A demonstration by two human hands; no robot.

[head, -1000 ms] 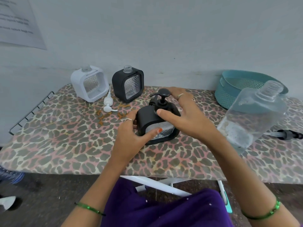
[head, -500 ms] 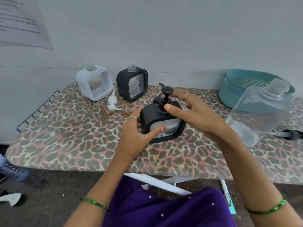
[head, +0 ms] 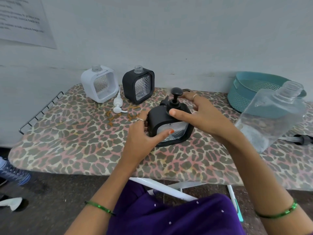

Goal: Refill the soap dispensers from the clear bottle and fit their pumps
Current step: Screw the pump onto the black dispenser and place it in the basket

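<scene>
A black square soap dispenser (head: 158, 119) stands mid-board with a black pump (head: 176, 94) in its neck. My left hand (head: 144, 136) grips its left side, thumb across the clear front. My right hand (head: 201, 116) wraps the pump collar, thumb at the front and fingers behind. A white dispenser (head: 100, 83) and a second black dispenser (head: 138, 85) stand open-necked at the back by the wall. A white pump (head: 118, 104) lies between them. The big clear bottle (head: 274, 116) stands uncapped at the right.
The leopard-print ironing board (head: 84, 141) carries everything. A teal perforated basket (head: 250, 92) sits at the back right. Another black pump (head: 301, 139) lies at the right edge behind the bottle. A wire rack (head: 40, 112) sticks out at the board's left end.
My right hand has turned around the pump collar and the nozzle has swung toward the back. The view has shifted slightly left; the left hand keeps its hold.
</scene>
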